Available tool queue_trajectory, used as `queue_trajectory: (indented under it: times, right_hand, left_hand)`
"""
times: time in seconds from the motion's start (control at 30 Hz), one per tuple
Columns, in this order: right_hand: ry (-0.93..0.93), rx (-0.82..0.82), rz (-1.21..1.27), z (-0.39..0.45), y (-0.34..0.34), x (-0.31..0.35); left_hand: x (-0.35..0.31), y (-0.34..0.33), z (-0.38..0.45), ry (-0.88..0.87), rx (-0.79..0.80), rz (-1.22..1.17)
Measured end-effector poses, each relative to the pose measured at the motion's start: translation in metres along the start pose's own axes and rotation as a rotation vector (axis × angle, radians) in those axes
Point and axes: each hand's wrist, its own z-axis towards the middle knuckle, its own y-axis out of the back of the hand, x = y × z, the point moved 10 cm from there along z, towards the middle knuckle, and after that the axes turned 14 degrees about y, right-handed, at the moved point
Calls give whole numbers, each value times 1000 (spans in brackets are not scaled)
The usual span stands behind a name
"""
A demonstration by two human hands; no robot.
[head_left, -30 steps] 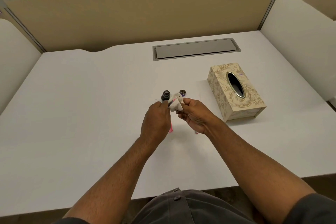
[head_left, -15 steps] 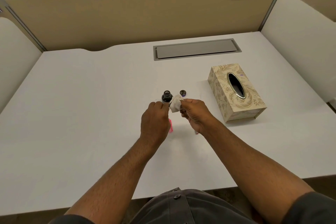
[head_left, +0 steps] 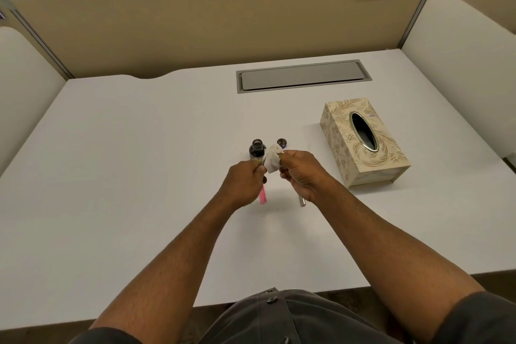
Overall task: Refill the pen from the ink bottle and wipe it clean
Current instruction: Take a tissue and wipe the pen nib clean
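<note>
My left hand (head_left: 245,183) grips the pink pen (head_left: 262,198) above the bench (head_left: 139,176), its tip at the tissue (head_left: 272,160) pinched in my right hand (head_left: 303,173). Just beyond stand the open ink bottle (head_left: 257,149) and its cap (head_left: 282,143). The tissue box (head_left: 363,142) sits to the right.

— That pen (head_left: 262,196) under the left hand (head_left: 242,182), pink?

— Bright pink. The tissue (head_left: 272,160) between the hands is white, and the ink bottle (head_left: 257,150) just beyond looks near black.

— And the box (head_left: 363,140) right of the right hand (head_left: 303,173)?

— Cream with gold leaf scrolls, on a white tabletop (head_left: 125,176).
</note>
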Motion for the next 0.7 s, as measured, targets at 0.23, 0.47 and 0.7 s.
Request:
queue_trajectory:
  times: [0.23, 0.47, 0.7]
  right_hand:
    - [19, -42, -135, 0, 3, 1]
    - [-3, -102, -151, -3, 5, 1]
    - [-52, -110, -94, -3, 5, 1]
  left_hand:
    - [-7, 21, -10, -98, -400, 233]
    - [-20, 22, -19, -251, -548, 341]
    - [-22, 27, -25, -310, -576, 283]
